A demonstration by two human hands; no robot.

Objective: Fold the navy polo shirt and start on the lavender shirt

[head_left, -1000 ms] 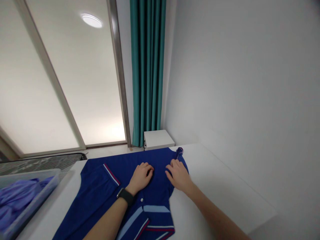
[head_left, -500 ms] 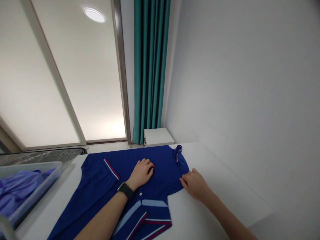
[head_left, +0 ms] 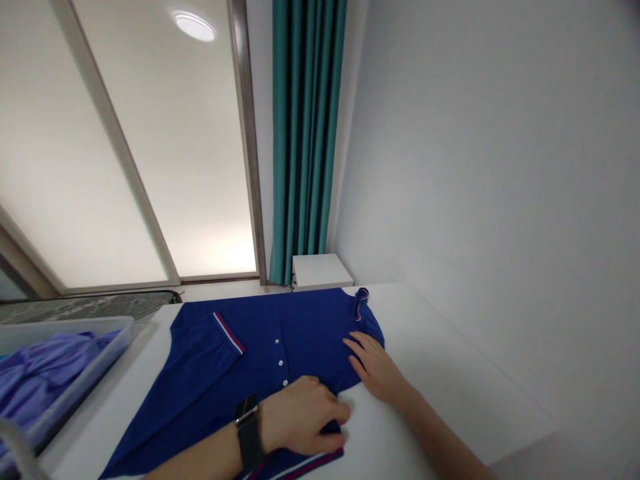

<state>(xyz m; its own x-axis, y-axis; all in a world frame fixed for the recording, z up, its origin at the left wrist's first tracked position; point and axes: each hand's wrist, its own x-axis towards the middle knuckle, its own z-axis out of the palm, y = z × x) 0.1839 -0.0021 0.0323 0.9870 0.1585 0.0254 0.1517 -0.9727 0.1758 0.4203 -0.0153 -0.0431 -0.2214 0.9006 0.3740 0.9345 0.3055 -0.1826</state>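
Observation:
A dark blue polo shirt [head_left: 315,327] with white buttons and red-and-white trim lies spread on the white table [head_left: 395,427]. My left hand [head_left: 307,413], with a black watch at its wrist, is over the shirt's collar area near the bottom centre. Its thumb and a finger point right with a gap between them, and nothing shows in it. My right hand [head_left: 373,363] rests with spread fingers on the sleeve at the right side, just below the curled sleeve cuff [head_left: 360,303].
At the left stands a clear plastic bin [head_left: 107,360] holding purple clothing [head_left: 55,367]. Behind the table are a small white cabinet [head_left: 323,272], a green curtain [head_left: 305,133] and frosted sliding doors [head_left: 165,147]. A grey wall [head_left: 475,167] rises at the right.
My left hand has moved from the shirt's middle toward me and to the right, uncovering buttons. My right hand has shifted slightly left onto the sleeve, and its fingers have spread.

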